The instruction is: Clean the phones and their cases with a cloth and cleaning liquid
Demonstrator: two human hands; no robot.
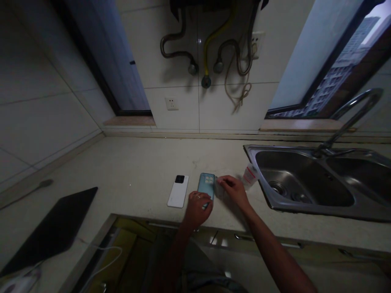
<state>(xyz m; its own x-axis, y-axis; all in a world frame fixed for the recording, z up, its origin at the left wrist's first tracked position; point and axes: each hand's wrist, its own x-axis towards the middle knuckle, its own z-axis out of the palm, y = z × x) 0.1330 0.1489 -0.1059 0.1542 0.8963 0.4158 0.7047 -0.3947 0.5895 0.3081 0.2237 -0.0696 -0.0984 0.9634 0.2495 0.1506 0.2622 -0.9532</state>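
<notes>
A teal phone (207, 185) with a square camera block lies on the counter, its camera end away from me. My left hand (198, 206) is closed over the phone's lower end, fingers across its back and thumb at the right edge. Just right of the phone's top, my right hand (234, 190) is raised slightly with thumb and fingers pinched together. What sits in that pinch is too small and dim to make out. To the left lies a white phone (178, 194) with a black camera block. A clear bag or cup with red print (249, 175) stands behind my right hand.
A steel double sink (305, 179) with a curved tap (351, 118) is set into the counter at the right. On the left lies a black flat panel (58, 228), with a white cable (113, 260) nearby. Pipes (207, 49) and a socket (171, 103) are on the wall.
</notes>
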